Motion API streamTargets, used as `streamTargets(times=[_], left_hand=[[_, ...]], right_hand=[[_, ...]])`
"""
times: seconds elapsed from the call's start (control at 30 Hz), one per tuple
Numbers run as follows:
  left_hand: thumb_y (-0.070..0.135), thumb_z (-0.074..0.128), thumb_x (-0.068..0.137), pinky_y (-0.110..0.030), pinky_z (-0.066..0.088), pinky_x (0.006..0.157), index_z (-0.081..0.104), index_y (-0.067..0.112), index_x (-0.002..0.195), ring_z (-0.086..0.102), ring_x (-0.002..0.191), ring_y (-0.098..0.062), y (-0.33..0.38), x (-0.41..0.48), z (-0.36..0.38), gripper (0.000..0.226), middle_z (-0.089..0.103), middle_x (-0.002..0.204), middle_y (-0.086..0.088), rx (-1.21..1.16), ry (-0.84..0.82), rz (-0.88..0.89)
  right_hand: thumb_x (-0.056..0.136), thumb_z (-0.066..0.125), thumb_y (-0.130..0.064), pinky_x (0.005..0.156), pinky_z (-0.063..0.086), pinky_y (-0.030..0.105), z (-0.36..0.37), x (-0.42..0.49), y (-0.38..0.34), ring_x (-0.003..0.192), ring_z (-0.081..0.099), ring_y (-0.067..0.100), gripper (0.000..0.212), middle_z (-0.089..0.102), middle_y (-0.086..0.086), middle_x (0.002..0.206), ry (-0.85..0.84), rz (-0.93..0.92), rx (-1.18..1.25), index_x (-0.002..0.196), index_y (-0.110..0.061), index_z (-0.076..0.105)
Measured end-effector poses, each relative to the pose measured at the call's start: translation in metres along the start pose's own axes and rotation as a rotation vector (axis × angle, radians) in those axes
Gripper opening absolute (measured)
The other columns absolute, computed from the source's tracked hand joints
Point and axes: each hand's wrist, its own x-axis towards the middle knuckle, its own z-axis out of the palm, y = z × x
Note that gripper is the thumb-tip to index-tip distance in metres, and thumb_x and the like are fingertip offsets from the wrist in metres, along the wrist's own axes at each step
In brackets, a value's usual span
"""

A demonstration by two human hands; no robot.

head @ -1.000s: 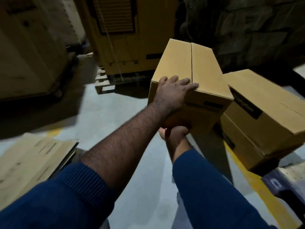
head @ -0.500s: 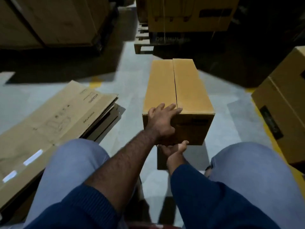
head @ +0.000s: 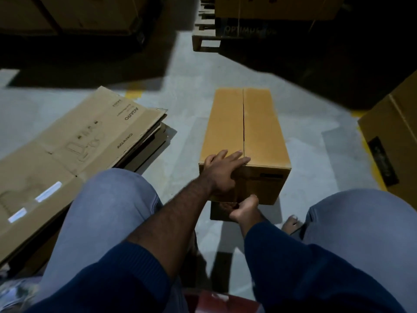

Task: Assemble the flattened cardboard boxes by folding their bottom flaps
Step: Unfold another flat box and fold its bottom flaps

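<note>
Stored cartons (head: 277, 7): beyond the box, in shadow; count could not be told.
Flattened sheets (head: 74, 150): left of the box, lying in a loose pile on the floor (head: 185, 109); one printed sheet on top, at least two more edges showing beneath; full count could not be told.
Box (head: 243, 127): one, erected; the landmark for this entry. It stood long-side away from the person, ahead of and between the knees, its two upper flaps meeting along a centre seam. Whether it rested on the floor or was held just clear could not be told.
Second box (head: 392, 143): one, erected, right of the box, partly out of view.
Pallet (head: 203, 39): one, beyond the box, under the stored cartons.
Left hand (head: 223, 170): one; draped over the box's near top edge, fingers spread and laid flat on the left flap.
Right hand (head: 242, 211): one; fingers curled under the box's near bottom edge, gripping it.
Handling, judged: empty corrugated board, so probably light and fairly stiff, yet easily creased at corners and liable to spring open at an unsealed seam. Best taken by opposite edges or from beneath, not by a single flap.
</note>
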Motion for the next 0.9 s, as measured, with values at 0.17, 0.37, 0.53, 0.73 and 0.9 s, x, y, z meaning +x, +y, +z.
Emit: streamTargets(times=[0.17,0.37,0.53,0.73,0.9], left_hand=[[0.018,0.062,0.091,-0.044,0.038,0.113,0.035,0.031,0.157,0.042,0.140,-0.027,-0.012,0.000,0.026,0.073,0.042,0.158,-0.002,-0.143,-0.137,-0.104],[0.050,0.059,0.080,-0.048,0.044,0.108,0.028,0.025,0.158,0.047,0.133,-0.037,-0.032,-0.015,0.067,0.087,0.043,0.151,-0.017,-0.132,-0.344,-0.328],[0.038,0.055,0.097,-0.049,0.046,0.106,0.034,0.026,0.155,0.048,0.130,-0.038,-0.038,-0.006,0.072,0.063,0.038,0.150,-0.018,-0.185,-0.155,-0.412],[0.034,0.076,0.084,-0.040,0.053,0.090,0.029,0.013,0.149,0.052,0.123,-0.043,-0.067,-0.008,0.079,0.084,0.042,0.141,-0.024,-0.390,-0.153,-0.613],[0.027,0.075,0.083,-0.037,0.047,0.071,0.031,0.007,0.139,0.057,0.113,-0.039,-0.069,-0.011,0.093,0.075,0.051,0.129,-0.023,-0.385,-0.200,-0.582]], right_hand=[[0.107,0.032,-0.043,0.080,0.050,0.045,-0.029,0.002,-0.004,0.108,0.063,0.036,0.053,0.067,0.022,0.119,-0.045,0.091,-0.393,0.127,-0.002,0.059],[0.105,0.050,-0.032,0.058,0.042,0.028,-0.037,-0.026,-0.020,0.070,0.055,0.018,0.019,0.061,0.005,0.090,0.091,-0.006,-1.770,0.103,-0.015,0.059],[0.095,0.062,-0.017,0.059,0.049,0.030,-0.011,-0.007,-0.036,0.063,0.062,0.020,0.017,0.070,0.010,0.079,0.102,-0.438,-1.538,0.083,-0.006,0.069],[0.096,0.057,-0.019,0.068,0.044,0.027,0.003,-0.008,-0.047,0.086,0.060,0.025,0.019,0.071,0.008,0.100,0.266,-0.746,-1.394,0.098,-0.009,0.074],[0.095,0.056,-0.028,0.089,0.042,0.036,-0.023,-0.002,-0.053,0.129,0.042,0.036,0.049,0.043,0.016,0.144,0.470,-0.659,-1.623,0.143,-0.021,0.052]])
